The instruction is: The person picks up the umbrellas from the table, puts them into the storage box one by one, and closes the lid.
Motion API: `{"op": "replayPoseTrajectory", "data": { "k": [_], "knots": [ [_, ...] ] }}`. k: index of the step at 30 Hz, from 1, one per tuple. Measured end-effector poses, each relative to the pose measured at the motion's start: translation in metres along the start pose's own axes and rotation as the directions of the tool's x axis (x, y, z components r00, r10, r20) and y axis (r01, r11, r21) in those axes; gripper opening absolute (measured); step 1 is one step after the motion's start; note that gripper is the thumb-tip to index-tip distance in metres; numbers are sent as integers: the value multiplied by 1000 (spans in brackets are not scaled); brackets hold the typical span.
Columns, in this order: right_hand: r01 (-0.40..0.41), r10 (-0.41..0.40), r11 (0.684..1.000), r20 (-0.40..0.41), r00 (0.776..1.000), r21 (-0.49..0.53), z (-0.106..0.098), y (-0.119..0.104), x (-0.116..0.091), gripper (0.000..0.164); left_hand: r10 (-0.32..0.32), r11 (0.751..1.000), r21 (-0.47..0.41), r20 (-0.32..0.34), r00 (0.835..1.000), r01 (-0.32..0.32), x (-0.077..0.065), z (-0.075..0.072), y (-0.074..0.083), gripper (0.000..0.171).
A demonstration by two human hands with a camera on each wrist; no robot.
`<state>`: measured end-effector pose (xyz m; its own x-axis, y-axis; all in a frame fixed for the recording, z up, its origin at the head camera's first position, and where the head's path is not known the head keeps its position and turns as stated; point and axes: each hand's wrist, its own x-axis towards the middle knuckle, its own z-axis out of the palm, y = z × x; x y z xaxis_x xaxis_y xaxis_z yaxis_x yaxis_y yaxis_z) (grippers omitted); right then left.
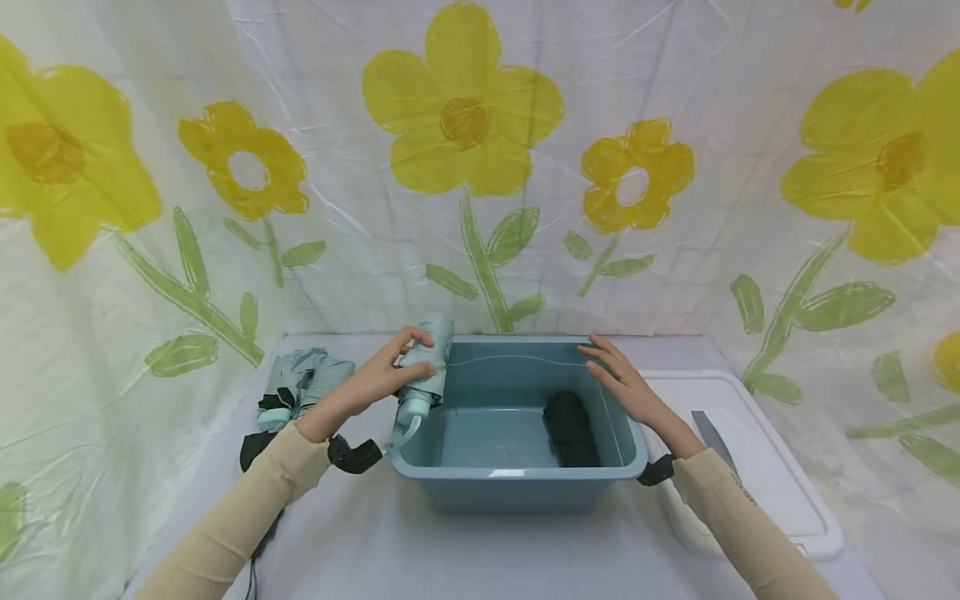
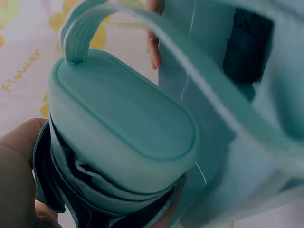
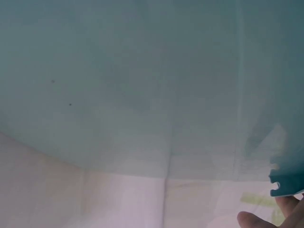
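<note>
My left hand [image 1: 390, 371] grips a folded pale teal umbrella [image 1: 426, 383] around its fabric, over the left rim of a blue-green plastic bin [image 1: 517, 472]. The umbrella stands tilted, its handle end toward me. In the left wrist view, the handle's flat oval end [image 2: 123, 104] and its looped strap [image 2: 190, 52] fill the foreground. At the bin's right rear rim is my right hand [image 1: 622, 383], fingers extended; the right wrist view catches only its fingertips [image 3: 251, 221] beside the rim. Inside the bin, toward the right, lies a black rolled bundle [image 1: 570, 429], likely a folded umbrella.
More pale teal folded umbrellas [image 1: 322, 379] lie on the table's left side, with a black item [image 1: 255, 448] partly behind my left forearm. To the right of the bin lies a white lid [image 1: 780, 467] with a grey strip. A flower-printed curtain [image 1: 525, 275] hangs behind.
</note>
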<state>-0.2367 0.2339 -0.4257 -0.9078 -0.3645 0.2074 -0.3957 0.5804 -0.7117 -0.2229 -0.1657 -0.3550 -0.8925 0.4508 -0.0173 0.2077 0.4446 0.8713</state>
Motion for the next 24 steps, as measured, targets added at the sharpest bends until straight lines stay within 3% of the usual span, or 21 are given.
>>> {"op": "replayPoseTrajectory", "data": {
  "k": [10,12,16,24],
  "knots": [
    [14,-14,1000,-6,1000,0,-1,-1,0,45,3,1000,10,66,998,-4,12,7,10,36],
    [17,-17,1000,-6,1000,-1,-1,-1,0,44,1,1000,14,87,996,-2,12,8,20,35],
    [13,-13,1000,-3,1000,10,-2,-4,-1,42,-9,1000,11,102,995,8,17,13,25,34],
    [19,-18,1000,-8,1000,15,-1,1,-1,43,-8,1000,-18,84,996,9,32,23,18,33]
  ]
}}
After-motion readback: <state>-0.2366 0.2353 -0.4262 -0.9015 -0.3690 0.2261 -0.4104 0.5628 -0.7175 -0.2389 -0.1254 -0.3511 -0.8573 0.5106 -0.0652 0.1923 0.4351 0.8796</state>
